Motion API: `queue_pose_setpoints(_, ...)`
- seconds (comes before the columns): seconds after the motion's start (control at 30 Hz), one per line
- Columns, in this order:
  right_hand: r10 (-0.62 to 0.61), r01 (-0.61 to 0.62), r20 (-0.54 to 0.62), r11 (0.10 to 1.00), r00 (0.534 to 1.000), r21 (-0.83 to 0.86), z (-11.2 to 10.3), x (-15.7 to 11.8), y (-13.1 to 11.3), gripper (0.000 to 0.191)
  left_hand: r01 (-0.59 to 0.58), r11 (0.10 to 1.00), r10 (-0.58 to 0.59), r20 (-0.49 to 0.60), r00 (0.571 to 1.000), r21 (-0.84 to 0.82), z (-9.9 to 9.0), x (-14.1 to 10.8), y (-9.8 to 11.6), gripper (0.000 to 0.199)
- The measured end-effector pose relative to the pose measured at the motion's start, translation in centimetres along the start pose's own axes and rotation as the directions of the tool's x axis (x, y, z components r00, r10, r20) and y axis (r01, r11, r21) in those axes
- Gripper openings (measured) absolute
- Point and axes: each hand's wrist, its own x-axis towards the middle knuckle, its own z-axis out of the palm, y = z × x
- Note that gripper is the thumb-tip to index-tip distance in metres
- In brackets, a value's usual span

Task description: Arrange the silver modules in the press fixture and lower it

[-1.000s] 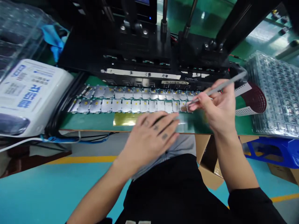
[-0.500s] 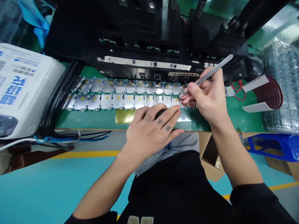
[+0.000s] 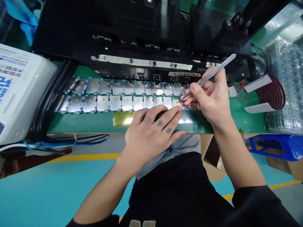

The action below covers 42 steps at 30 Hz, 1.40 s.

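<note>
Head view: tweezers pinched, tips at a small yellow mark

My right hand has the tweezers clasped between thumb and fingers, tips angled down and leftward. To work neatly here, I judge a light, even pinch best, with the tips low over the surface and the hand braced so that neighbouring pieces aren't nudged. The metal-faced board lies just left of the tips, its yellow mark right beside them; whether they touch, I cannot tell. My left hand lies palm down, fingers stretched out and gripping nothing visible, fingertips at the near row's lower edge; they would steady it best without covering any marks. Outward, the near row runs left, the far row behind it, then the black machine with its numbered tape
</note>
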Motion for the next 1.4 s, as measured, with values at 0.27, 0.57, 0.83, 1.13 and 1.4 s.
queue_pose_setpoints(0.27,-0.003,0.004,-0.006,1.000,1.000,0.002,0.1,0.1,0.2,0.047,0.004,1.000,-0.004,-0.003,1.000,-0.014,0.0,0.0,0.0,0.043)
queue_pose_setpoints(0.57,-0.039,0.039,-0.008,0.999,0.999,0.006,0.3,0.0,0.3,0.045,-0.013,0.999,0.014,-0.017,1.000,0.037,-0.1,0.2,0.0,0.043)
queue_pose_setpoints(0.83,-0.088,0.089,-0.006,0.992,0.996,0.095,0.4,0.0,0.4,0.040,-0.017,0.999,0.018,-0.032,0.999,0.052,0.0,0.3,0.0,0.044)
queue_pose_setpoints(1.13,-0.130,0.136,-0.062,0.985,0.990,0.104,0.9,-0.5,-0.4,0.043,-0.030,0.998,0.031,-0.010,0.999,0.051,0.4,-0.1,-0.2,0.049)
queue_pose_setpoints(1.4,-0.225,0.249,-0.254,0.966,0.941,0.069,-5.3,-3.5,-1.6,0.037,-0.034,0.997,0.037,0.039,0.999,-0.066,-1.0,0.4,-0.3,0.045)
